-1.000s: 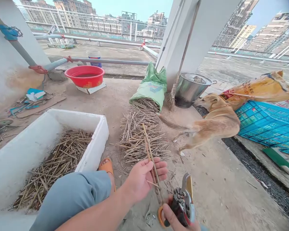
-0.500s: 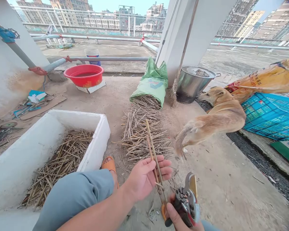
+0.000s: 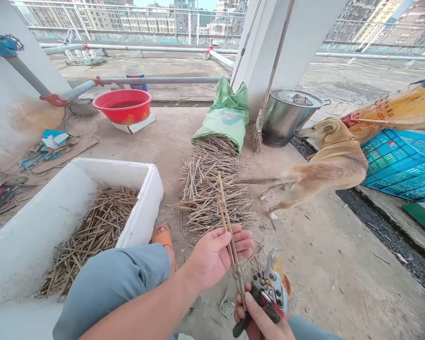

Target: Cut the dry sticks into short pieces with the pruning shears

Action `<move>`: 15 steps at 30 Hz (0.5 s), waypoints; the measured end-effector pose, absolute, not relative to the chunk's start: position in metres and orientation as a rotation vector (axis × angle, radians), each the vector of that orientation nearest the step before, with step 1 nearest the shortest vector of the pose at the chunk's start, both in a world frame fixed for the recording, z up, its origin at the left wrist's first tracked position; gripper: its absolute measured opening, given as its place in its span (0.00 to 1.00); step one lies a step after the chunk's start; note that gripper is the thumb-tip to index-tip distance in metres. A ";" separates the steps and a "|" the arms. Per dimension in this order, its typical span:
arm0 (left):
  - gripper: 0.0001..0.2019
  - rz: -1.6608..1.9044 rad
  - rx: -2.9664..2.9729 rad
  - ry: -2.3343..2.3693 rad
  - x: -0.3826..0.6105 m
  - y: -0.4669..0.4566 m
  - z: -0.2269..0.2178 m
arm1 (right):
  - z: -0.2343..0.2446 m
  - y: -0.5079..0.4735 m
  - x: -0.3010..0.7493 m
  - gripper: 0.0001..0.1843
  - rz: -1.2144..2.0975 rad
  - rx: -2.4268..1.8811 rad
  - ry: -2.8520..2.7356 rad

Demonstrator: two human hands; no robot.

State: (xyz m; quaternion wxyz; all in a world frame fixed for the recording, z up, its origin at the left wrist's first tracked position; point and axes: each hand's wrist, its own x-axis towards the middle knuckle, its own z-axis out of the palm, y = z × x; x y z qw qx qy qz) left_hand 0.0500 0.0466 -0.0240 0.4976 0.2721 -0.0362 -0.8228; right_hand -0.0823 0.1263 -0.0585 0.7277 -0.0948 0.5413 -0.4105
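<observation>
Two thin dry sticks [image 3: 224, 204] lie across the upturned palm of my left hand [image 3: 216, 257], under its thumb, while its other fingers stretch out to the right. Lower down, my right hand [image 3: 260, 314] grips a pair of pruning shears [image 3: 271, 285], their metal head pointing up. The fingertips of that hand also touch the lower ends of the sticks. Beyond my hands, a heap of cut sticks [image 3: 212, 184] spills from a green woven sack [image 3: 225, 120]. More short sticks [image 3: 99, 226] fill the bottom of a white foam box [image 3: 140, 210] at my left.
A tan dog [image 3: 326, 165] stands right of the heap, beside a blue plastic crate [image 3: 400, 163] and a yellow sack [image 3: 396, 106]. Behind are a metal pot [image 3: 286, 118], a broom [image 3: 260, 127] and a red basin [image 3: 122, 111]. Loose tools [image 3: 2, 198] lie far left.
My right hand has come up to the sticks' lower ends, turning the shears slightly. The dog has shifted right and swung its tail out over the heap. My left hand stays nearly in place.
</observation>
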 end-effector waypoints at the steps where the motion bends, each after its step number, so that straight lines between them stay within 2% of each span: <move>1: 0.09 -1.988 0.672 -0.082 0.050 0.046 -0.024 | -0.059 0.127 -0.082 0.22 -0.913 -0.224 1.204; 5: 0.08 -1.981 0.722 -0.075 0.049 0.045 -0.025 | -0.062 0.131 -0.078 0.22 -1.004 -0.291 1.305; 15: 0.06 -1.906 0.896 -0.060 0.045 0.044 -0.032 | -0.067 0.136 -0.077 0.28 -0.899 -0.572 1.595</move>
